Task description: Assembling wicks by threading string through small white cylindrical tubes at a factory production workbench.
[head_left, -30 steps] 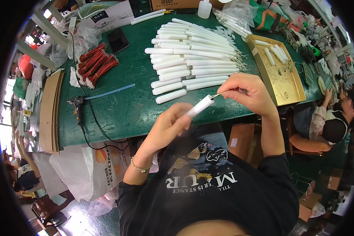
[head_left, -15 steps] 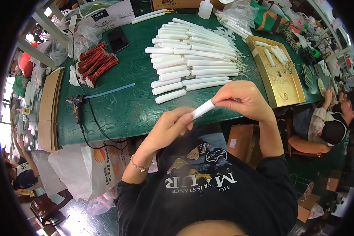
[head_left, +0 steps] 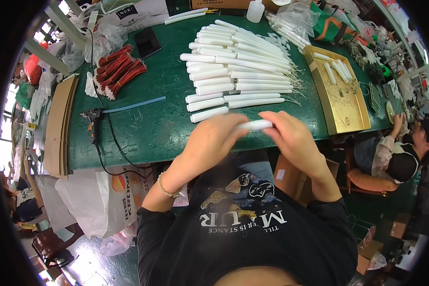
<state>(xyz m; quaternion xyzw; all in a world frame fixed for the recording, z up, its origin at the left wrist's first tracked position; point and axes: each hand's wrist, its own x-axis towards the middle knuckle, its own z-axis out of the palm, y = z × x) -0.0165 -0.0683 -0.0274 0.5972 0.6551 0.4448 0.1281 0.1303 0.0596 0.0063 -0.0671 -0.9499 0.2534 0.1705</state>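
Observation:
Just past the table's near edge, my left hand (head_left: 213,139) is closed around one end of a short white tube (head_left: 256,125). The fingers of my right hand (head_left: 294,143) pinch its other end, and the tube lies almost level between them, slightly blurred. Whatever sits at the right end is hidden by my fingertips. Right beyond my hands, a fanned pile of white tubes (head_left: 260,89) covers the middle of the table, with thin wires sticking out at their right ends.
A glue gun (head_left: 94,125) with a black cord, a blue strip (head_left: 137,104) and bundles of red wires (head_left: 119,75) are on the left. A yellow tray (head_left: 325,112) with several white pieces stands right. Beyond it sits a co-worker (head_left: 400,152).
The tube has turned from slanting up to the right to nearly level. My right hand has come lower, and my left hand has moved slightly up.

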